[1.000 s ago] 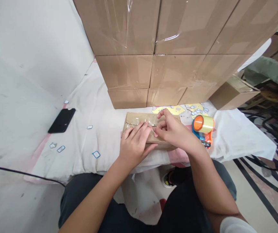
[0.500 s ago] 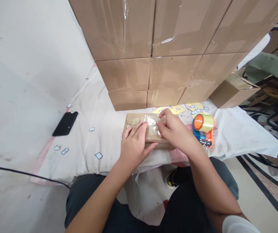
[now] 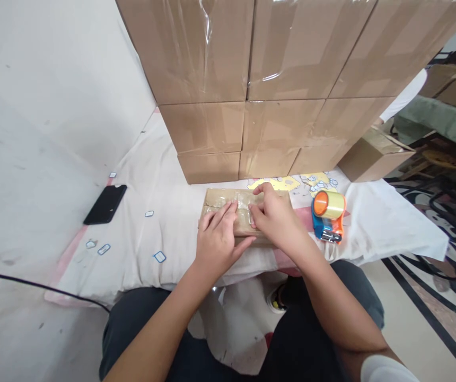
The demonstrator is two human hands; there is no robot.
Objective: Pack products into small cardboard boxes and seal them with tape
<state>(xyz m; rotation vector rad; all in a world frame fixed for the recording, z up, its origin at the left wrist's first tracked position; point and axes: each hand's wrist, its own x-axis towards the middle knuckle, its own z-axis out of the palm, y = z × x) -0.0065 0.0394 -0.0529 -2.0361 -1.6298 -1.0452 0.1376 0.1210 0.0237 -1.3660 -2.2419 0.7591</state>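
- head view: my left hand [image 3: 217, 234] lies spread over the carton [image 3: 220, 196]
- my right hand [image 3: 272, 215], half curled, touches its tape [image 3: 243, 200]; grip, i cannot tell

Mid-frame, the left hand [image 3: 216, 236] rests spread on a taped carton [image 3: 219, 197] while the right hand [image 3: 276, 216], fingers curled, touches its top. Stacked boxes [image 3: 279, 123] fill the upper middle; a tape dispenser [image 3: 332, 206] sits right of centre, a flat black object [image 3: 105, 205] at left.

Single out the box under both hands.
The flat box before the stack, with left hand and right hand on its taped top. Neither touches the stack or the box right of it.
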